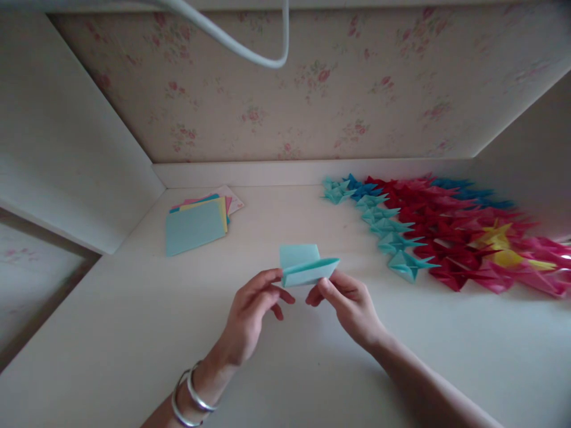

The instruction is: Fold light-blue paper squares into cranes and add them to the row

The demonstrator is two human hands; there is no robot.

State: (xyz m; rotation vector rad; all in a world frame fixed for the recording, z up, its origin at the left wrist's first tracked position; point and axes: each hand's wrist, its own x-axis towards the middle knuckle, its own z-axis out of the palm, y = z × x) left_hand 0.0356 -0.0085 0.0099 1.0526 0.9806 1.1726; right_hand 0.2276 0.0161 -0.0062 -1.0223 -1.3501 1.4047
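Observation:
A light blue sheet of paper (302,264), partly folded, is held just above the white desk (134,309) near the middle. My left hand (252,312) pinches its left end with thumb and fingertips. My right hand (348,300) grips its right lower edge, fingers curled under it. Silver bangles (190,395) ring my left wrist.
A stack of coloured paper sheets (196,223), blue on top, lies at the back left. Rows of folded paper pieces (446,232) in teal, red, pink, yellow and blue spread across the back right. Floral wallpaper backs the desk, and a white cable (250,47) hangs above.

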